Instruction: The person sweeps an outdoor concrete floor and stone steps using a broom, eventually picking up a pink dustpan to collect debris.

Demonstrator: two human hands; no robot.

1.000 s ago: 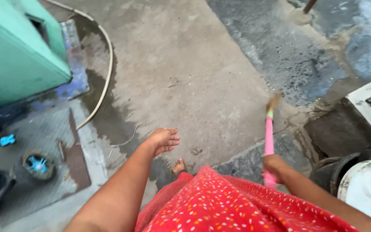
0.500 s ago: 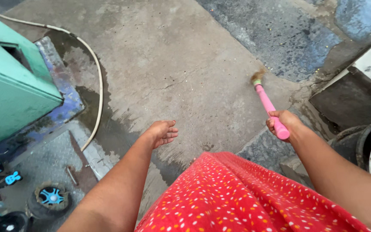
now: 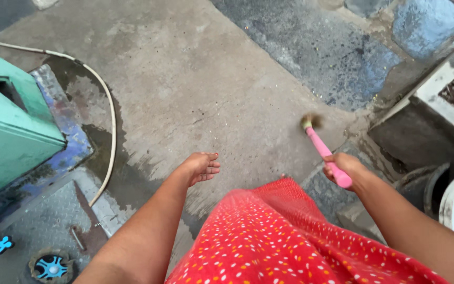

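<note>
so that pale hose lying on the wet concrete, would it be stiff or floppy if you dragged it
Probably floppy: the hose lies in a loose curve past the green box rather than straight. It would likely bend and trail behind instead of lifting as one piece. The wet concrete around it suggests it may be slippery to grip.

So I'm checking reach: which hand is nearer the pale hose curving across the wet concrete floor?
Left. The left hand hangs open just right of the pale hose; the right hand grips a pink-handled broom farther right.

Broom (image 3: pixel 323 151): pink plastic handle, green collar, short tan bristle head, blurred. Held at the handle's lower end, tilted forward and to the left. Bristle head lies at the damp concrete floor (image 3: pixel 200 79), near the stone paving's edge.
</note>
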